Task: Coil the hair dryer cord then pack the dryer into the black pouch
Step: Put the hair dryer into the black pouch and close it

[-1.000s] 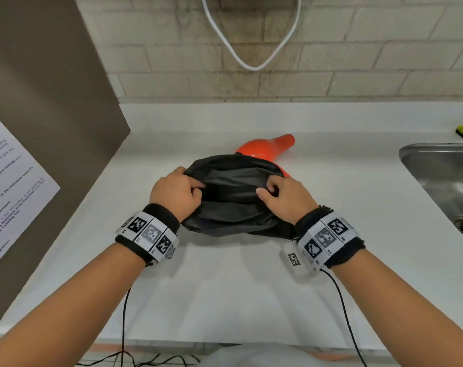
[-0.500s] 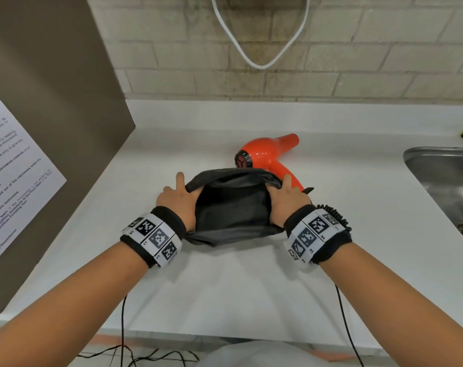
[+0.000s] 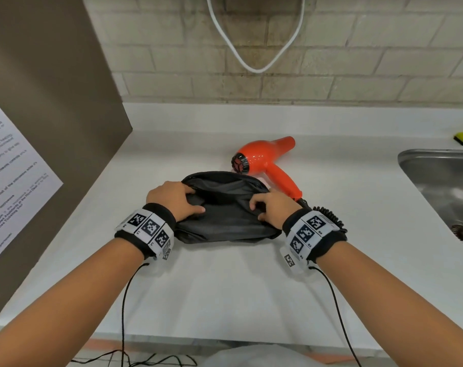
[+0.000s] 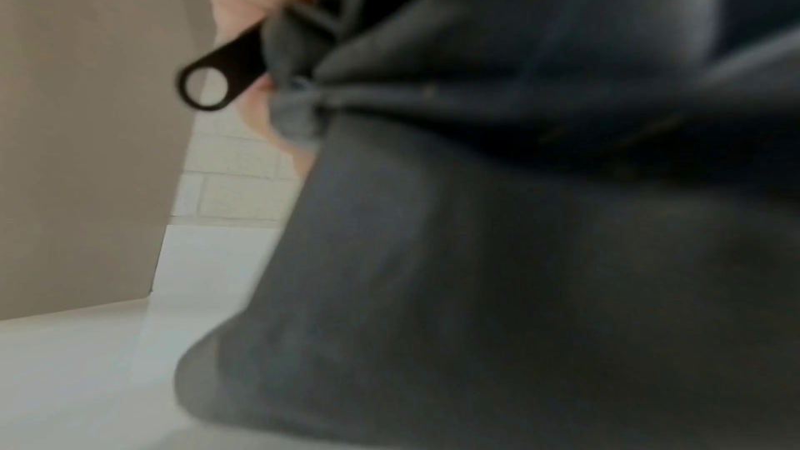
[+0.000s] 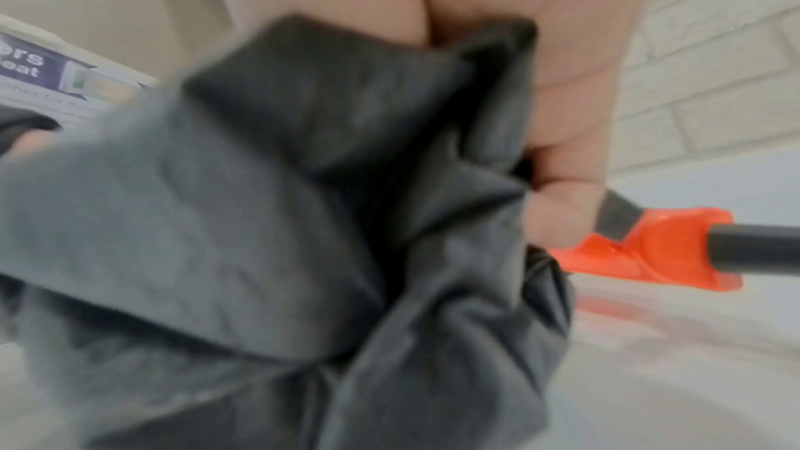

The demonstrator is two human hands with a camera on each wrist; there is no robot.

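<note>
Up close, the black pouch [image 3: 226, 215] is soft, matte, crumpled fabric lying on the smooth white counter [image 3: 238, 292], its mouth gaping toward the wall. The left hand [image 3: 173, 201] pinches the left end of the opening with curled fingers; a flat black zipper pull [image 4: 216, 76] with a round eyelet hangs there. The right hand [image 3: 271, 207] bunches the right end in curled fingers. Just behind the pouch lies the glossy orange hair dryer [image 3: 264, 161], its coiled black cord [image 3: 328, 215] beside the right wrist.
</note>
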